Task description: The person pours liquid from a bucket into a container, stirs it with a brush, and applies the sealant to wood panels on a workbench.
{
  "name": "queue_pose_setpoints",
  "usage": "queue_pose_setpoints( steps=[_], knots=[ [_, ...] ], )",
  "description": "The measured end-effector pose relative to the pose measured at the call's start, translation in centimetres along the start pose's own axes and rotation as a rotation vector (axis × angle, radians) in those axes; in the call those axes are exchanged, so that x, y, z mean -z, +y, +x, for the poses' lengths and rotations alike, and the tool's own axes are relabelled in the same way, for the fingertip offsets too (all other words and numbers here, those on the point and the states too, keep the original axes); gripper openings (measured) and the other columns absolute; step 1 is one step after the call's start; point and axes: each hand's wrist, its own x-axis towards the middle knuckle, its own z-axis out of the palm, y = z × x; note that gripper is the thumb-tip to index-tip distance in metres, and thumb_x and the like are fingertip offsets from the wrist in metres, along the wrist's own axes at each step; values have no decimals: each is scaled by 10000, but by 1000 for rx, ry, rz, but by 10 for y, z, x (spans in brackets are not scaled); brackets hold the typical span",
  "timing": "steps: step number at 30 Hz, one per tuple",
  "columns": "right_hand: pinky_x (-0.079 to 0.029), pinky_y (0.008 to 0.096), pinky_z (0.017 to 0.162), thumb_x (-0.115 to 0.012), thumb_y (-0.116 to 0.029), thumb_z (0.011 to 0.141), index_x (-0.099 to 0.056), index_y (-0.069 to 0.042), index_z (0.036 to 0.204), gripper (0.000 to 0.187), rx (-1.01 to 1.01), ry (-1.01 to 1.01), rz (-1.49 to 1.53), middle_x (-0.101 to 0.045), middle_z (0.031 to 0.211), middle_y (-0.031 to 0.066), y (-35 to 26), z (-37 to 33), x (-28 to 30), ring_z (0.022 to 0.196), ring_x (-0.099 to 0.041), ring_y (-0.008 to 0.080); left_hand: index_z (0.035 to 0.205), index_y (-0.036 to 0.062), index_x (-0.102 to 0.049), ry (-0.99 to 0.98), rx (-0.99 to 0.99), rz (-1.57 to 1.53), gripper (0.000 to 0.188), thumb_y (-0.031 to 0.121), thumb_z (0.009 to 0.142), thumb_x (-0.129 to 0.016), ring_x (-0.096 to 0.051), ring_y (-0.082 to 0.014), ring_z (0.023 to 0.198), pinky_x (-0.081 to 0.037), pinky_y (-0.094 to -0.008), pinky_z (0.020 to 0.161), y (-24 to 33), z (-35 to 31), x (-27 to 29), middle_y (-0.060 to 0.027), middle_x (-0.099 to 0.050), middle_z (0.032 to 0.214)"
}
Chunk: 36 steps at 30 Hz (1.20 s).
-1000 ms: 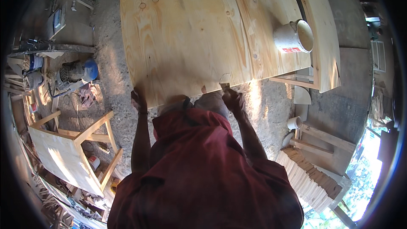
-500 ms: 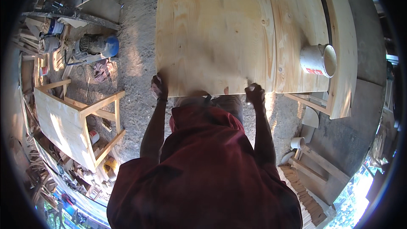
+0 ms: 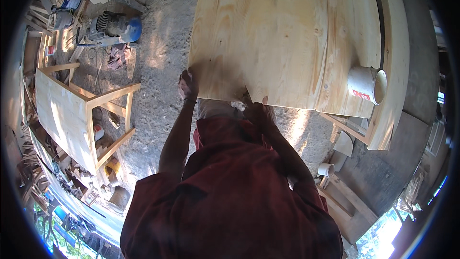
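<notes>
A wide pale wooden panel (image 3: 278, 33) with knots and grain lies in front of me. My left hand (image 3: 188, 85) is closed at the panel's near left corner, its fingers curled against the edge. My right hand (image 3: 256, 111) is closed around a small scraper (image 3: 246, 96) at the panel's near edge. The scraper's blade is dark and blurred, and its handle is mostly hidden in the fist. A white bucket (image 3: 362, 85) lies tilted or stands near the panel's right side, its open mouth facing right.
A wooden frame with a board (image 3: 62, 115) rests on the rough floor at left. Beyond it are a blue-ended compressor-like machine (image 3: 117, 28) and a crumpled cloth (image 3: 118, 56). A long plank (image 3: 395, 43) runs along the right, and a small white container (image 3: 326, 170) is below it.
My right hand has moved left along the near edge, toward my body's middle. The view has shifted and turned slightly. My left hand stays by the panel's corner.
</notes>
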Motion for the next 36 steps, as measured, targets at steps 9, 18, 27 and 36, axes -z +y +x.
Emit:
queue_pose_setpoints(
  steps=[9, 18, 27, 36],
  knots=[
    [-552, 505, 565, -612, -223, 813, -567, -123, 1193, 396, 72, -7, -79, -647, 668, 188, 2, -3, 3, 661, -675, 386, 956, 57, -578, -24, 68, 5, 461, 465, 990, -366, -577, -438, 915, -441, -527, 754, 7, 0, 4, -208, -619, 958],
    [-555, 491, 714, -585, -317, 817, -600, -74, 1111, 382, -3, -139, -195, -680, 790, 214, -19, 12, 23, 771, -684, 391, 976, 67, -602, -17, 101, -56, 433, 449, 982, -398, -586, -426, 945, -453, -526, 781, 8, 0, 7, -210, -625, 984],
    [-511, 549, 853, -607, -328, 828, -545, -74, 1186, 443, -82, -179, -58, -676, 866, 261, -23, 15, 41, 841, -652, 489, 986, 57, -614, -5, 116, -30, 384, 412, 953, -473, -584, -401, 978, -453, -490, 835, 15, -1, 12, -191, -633, 1001],
    [-550, 504, 641, -629, -366, 846, -588, -59, 1195, 467, -46, 0, 54, -671, 756, 246, -37, 30, 43, 711, -676, 419, 1125, 97, -567, 141, 115, -161, 327, 365, 951, -499, -580, -374, 1015, -457, -466, 849, 10, -5, 5, -153, -620, 1065]
  ],
)
